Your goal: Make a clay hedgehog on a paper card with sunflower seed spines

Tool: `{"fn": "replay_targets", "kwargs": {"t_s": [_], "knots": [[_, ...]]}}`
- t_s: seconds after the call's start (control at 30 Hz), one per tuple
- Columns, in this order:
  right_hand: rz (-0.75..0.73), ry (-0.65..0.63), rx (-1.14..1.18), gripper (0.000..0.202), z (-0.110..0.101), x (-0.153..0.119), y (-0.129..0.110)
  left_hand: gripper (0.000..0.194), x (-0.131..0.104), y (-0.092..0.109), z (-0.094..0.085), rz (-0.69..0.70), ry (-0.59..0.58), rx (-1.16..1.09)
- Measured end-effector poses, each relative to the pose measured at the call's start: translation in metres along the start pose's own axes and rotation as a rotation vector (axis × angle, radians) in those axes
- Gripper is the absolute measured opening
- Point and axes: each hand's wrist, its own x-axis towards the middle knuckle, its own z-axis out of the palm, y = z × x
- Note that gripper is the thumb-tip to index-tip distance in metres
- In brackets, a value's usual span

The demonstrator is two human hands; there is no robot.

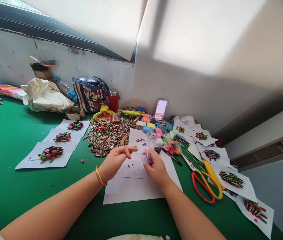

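My right hand [157, 170] is closed around a small clear plastic bag [145, 156] with purple clay [149, 160] in it. Just left of the bag, my left hand [118, 160] has its index finger stretched out towards it and the other fingers bent; I see nothing in it. Beneath both hands is a paper with a hedgehog drawing [138, 164], which bears a small red nose and a dark eye. That paper rests on a larger white sheet [121, 193].
Sunflower seeds [106, 136] are heaped behind my left hand. Bags of coloured clay [147, 130], a black pen [172, 157] and red-and-yellow scissors [203, 186] lie behind and right. Finished seed hedgehogs on paper [49, 155] flank both sides. Bags and a red flask [113, 101] line the wall.
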Motion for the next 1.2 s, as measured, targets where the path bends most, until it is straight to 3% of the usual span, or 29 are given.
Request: {"fn": "replay_targets", "kwargs": {"t_s": [0.5,0.87,1.07,1.2], "knots": [[0.01,0.001,0.024,0.025,0.0007,0.0001,0.0,0.011,0.0026,-0.0056,-0.0028,-0.01,0.106,-0.056],[0.008,-0.008,0.011,0.027,0.002,-0.0003,0.0013,0.012,0.0029,-0.0089,-0.0031,-0.006,0.072,-0.041],[-0.022,-0.056,-0.031,0.031,0.0047,0.0,0.0019,0.017,0.0,-0.0054,-0.0013,0.056,0.012,0.19],[-0.048,-0.097,-0.117,0.037,0.0094,-0.0014,0.0024,0.015,-0.003,-0.0047,0.0049,0.192,-0.054,0.42]]}}
